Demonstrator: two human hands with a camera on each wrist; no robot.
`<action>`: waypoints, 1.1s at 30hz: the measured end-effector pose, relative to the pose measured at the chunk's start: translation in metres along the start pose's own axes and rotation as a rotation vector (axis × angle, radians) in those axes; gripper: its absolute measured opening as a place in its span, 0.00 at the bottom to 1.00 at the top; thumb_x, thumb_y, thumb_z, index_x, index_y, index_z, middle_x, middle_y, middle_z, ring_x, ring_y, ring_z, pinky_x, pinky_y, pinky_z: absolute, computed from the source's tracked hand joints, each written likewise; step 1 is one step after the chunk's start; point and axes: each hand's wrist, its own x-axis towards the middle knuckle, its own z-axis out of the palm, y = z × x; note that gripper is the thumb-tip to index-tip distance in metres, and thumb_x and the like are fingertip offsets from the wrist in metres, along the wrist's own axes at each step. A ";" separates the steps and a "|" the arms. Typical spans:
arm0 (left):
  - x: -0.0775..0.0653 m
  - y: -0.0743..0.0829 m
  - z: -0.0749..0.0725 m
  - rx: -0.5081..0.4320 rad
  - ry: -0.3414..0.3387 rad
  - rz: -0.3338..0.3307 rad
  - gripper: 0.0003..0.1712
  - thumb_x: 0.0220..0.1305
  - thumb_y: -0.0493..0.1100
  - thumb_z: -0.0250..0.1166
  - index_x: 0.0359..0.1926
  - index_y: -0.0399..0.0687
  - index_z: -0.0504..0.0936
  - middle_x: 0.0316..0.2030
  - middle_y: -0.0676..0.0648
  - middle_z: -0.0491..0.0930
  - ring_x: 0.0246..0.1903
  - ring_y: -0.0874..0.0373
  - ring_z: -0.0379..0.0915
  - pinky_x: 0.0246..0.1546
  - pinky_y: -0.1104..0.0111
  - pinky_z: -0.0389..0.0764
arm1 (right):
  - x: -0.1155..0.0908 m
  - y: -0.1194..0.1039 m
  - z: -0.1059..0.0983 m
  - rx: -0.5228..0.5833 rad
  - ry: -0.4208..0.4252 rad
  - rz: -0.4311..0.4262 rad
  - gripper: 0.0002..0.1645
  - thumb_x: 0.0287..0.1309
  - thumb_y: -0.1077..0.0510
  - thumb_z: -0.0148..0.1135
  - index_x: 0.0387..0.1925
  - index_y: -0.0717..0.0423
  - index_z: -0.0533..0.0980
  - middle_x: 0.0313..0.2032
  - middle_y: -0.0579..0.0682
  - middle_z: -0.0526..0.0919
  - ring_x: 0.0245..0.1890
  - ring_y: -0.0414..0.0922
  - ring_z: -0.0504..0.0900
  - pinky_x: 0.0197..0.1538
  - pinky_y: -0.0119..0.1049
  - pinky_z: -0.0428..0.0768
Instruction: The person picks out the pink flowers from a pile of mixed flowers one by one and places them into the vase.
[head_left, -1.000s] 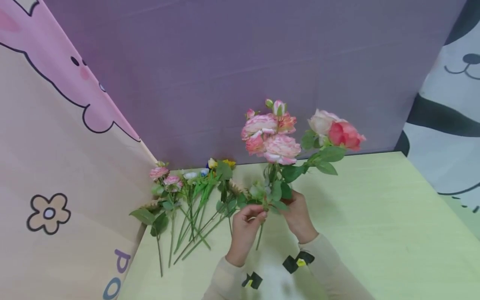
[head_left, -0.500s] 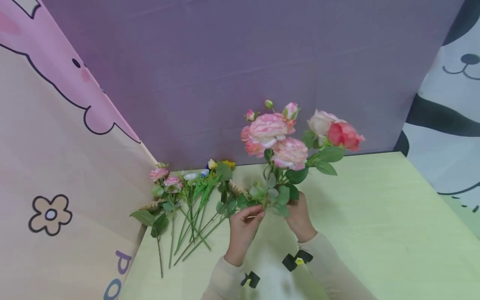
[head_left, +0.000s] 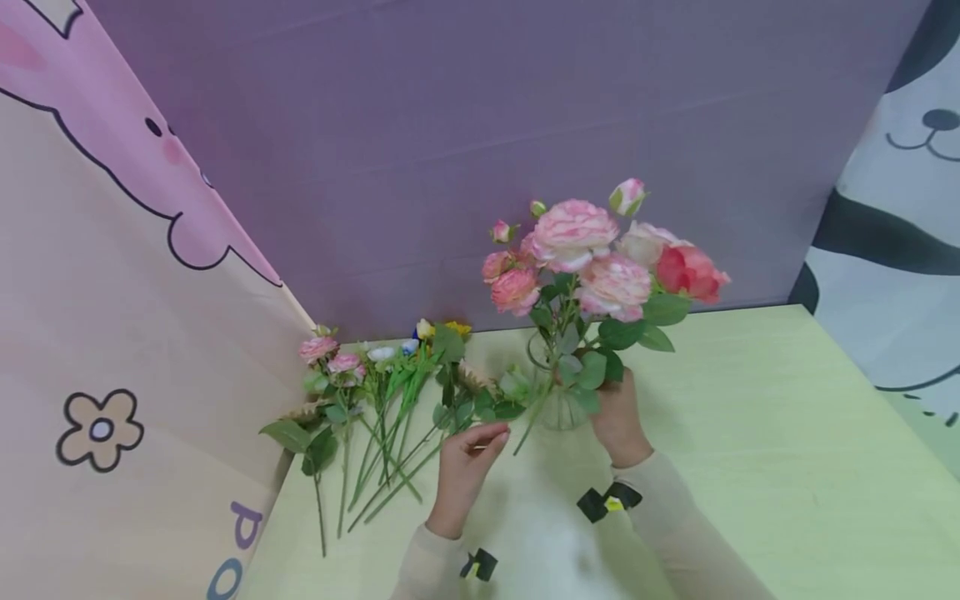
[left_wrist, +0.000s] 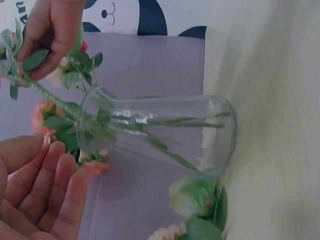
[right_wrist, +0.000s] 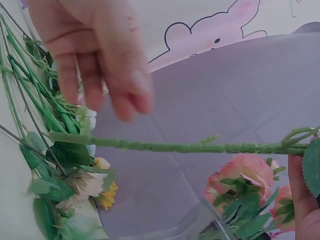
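My right hand point(head_left: 621, 421) grips the green stem point(right_wrist: 175, 147) of an artificial pink flower spray point(head_left: 573, 235) with two pale blooms and a bud point(head_left: 628, 197). The stem slants down, its cut end bare, in front of a clear glass vase point(left_wrist: 175, 107). Coral blooms point(head_left: 515, 290) and a red rose point(head_left: 692, 271) beside a whitish one rise from the vase, whose inside shows several stems. To the left, my left hand point(head_left: 465, 471) is apart from the stem, fingers loosely bent around nothing. Leaves hide part of the right hand's fingers in the head view.
Several artificial flowers lie on the pale table point(head_left: 787, 433) at the left, among them pink blooms point(head_left: 345, 362), a white one point(head_left: 381, 352) and a yellow one point(head_left: 457, 327). A purple cloth point(head_left: 450, 125) stands behind; printed panels flank both sides.
The right hand has moved right with the pink spray, whose blooms swung right and uncovered the coral flowers and vase. My left hand has let go of the stem and drawn back left.
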 end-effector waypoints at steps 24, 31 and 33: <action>0.007 -0.069 -0.099 0.313 0.180 -0.124 0.11 0.57 0.34 0.66 0.43 0.36 0.83 0.38 0.41 0.84 0.34 0.58 0.80 0.32 0.77 0.79 | 0.041 -0.030 -0.011 0.284 0.039 -0.073 0.11 0.60 0.69 0.57 0.35 0.50 0.79 0.31 0.43 0.82 0.33 0.36 0.79 0.39 0.27 0.79; 0.005 -0.077 -0.118 0.365 0.204 -0.129 0.12 0.59 0.34 0.64 0.44 0.34 0.82 0.39 0.39 0.84 0.35 0.56 0.79 0.31 0.76 0.79 | 0.053 -0.035 -0.011 0.341 0.064 -0.132 0.18 0.55 0.76 0.54 0.38 0.53 0.78 0.31 0.45 0.79 0.32 0.37 0.77 0.37 0.28 0.78; 0.006 -0.080 -0.123 0.392 0.216 -0.143 0.11 0.59 0.34 0.64 0.44 0.35 0.83 0.39 0.40 0.84 0.35 0.55 0.79 0.31 0.76 0.79 | 0.055 -0.035 -0.010 0.346 0.090 -0.142 0.19 0.55 0.77 0.54 0.40 0.53 0.77 0.33 0.44 0.79 0.34 0.36 0.76 0.38 0.27 0.78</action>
